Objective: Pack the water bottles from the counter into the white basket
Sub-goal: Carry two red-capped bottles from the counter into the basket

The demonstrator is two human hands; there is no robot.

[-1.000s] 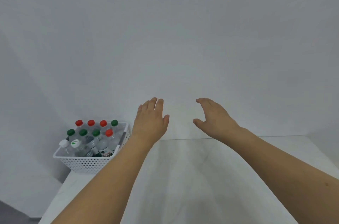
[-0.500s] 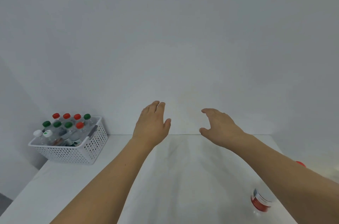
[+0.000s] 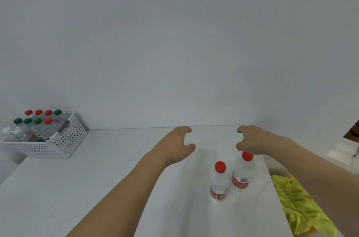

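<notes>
White basket (image 3: 64,145) full of upright capped bottles (image 3: 38,120), two red-capped bottles (image 3: 219,180) on counter (image 3: 97,178), left hand (image 3: 172,147) and right hand (image 3: 258,141) spread wide, empty

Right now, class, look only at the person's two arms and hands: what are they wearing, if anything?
Nothing shows on either. The left hand and right hand are bare, with no gloves, rings or other markings visible. Both forearms are uncovered down to the picture's lower edge: no sleeve, watch or wristband in view.

White perforated basket (image 3: 64,145), red- and green-capped bottles (image 3: 38,118), two red-capped bottles (image 3: 219,180), yellow cloth (image 3: 299,205).
</notes>
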